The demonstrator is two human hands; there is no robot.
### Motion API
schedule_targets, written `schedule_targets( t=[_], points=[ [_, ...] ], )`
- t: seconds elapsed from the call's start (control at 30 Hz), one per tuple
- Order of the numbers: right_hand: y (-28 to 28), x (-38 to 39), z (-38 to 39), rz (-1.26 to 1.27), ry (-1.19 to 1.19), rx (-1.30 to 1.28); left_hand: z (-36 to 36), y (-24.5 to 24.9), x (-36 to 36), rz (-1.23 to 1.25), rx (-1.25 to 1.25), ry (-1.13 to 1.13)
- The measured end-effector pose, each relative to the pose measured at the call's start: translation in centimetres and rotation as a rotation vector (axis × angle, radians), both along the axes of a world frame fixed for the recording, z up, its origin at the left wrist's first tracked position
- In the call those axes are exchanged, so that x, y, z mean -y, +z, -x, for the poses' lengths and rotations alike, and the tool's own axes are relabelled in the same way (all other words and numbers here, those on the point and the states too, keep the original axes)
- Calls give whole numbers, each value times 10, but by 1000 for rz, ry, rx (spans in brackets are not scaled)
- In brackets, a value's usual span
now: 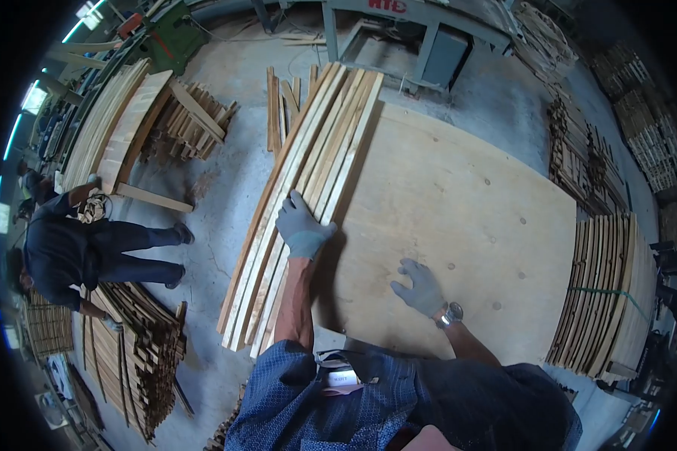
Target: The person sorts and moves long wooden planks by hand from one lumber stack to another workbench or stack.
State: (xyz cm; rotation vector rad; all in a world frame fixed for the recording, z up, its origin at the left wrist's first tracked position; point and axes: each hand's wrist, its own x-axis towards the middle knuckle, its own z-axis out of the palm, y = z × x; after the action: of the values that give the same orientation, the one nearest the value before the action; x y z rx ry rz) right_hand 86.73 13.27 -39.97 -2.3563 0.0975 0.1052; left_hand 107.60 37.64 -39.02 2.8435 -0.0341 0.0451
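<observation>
My left hand (303,228), in a grey glove, rests on top of several long wooden strips (320,135) lying side by side. Its fingers are spread over the wood and the thumb points out to the right. The strips run lengthwise along the left edge of a large plywood sheet (459,203). Over the bare part of that sheet is my right hand (420,289), also gloved, with fingers apart and nothing in it. A watch (450,314) circles the right wrist.
At the left a co-worker (68,248) stands between a stack of boards (120,128) and a pile of slats (132,353). A strapped bundle of boards (602,293) stands beyond the sheet's right edge. A grey machine frame (421,37) is at the far end.
</observation>
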Motion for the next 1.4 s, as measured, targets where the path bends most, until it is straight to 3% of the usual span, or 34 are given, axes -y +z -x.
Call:
schedule_targets(
  t=[0.2,0.3,0.43,0.53,0.6,0.67,0.73,0.8,0.87,0.93,1.17,1.23,1.4],
  points=[
    [2,-19,-13,-32,25,-55,7,0,3,-17,6,-15],
    [-14,-29,-25,-103,51,-52,20,-10,-7,42,166,-69],
    [-43,-62,-66,-470,-187,-125,11,7,-43,174,342,-39],
    [-56,-85,-117,-591,-262,-157,-22,30,-86,207,66,62],
    [-31,-105,-150,-646,-344,-275,-48,6,-108,247,-74,60],
    [-43,-119,-176,-615,-355,-229,-60,-7,-118,448,-297,4],
    [-38,-124,-199,-410,-247,-376,-68,-38,-129,384,-216,-11],
    [-45,-128,-204,-94,-234,-250,-60,-43,-120,534,-204,-11],
    [-34,-137,-203,-10,-279,-205,-62,-34,-112,565,-221,-18],
    [-29,-136,-207,-76,-274,-273,-58,-19,-108,403,-237,-12],
    [-34,-135,-207,-258,-235,-221,-61,-25,-114,330,-291,43],
    [-55,-130,-206,-369,-242,-195,-55,-21,-109,301,-217,56],
    [-41,-130,-199,-479,-304,-258,-43,-15,-99,250,-115,112]
  ],
)
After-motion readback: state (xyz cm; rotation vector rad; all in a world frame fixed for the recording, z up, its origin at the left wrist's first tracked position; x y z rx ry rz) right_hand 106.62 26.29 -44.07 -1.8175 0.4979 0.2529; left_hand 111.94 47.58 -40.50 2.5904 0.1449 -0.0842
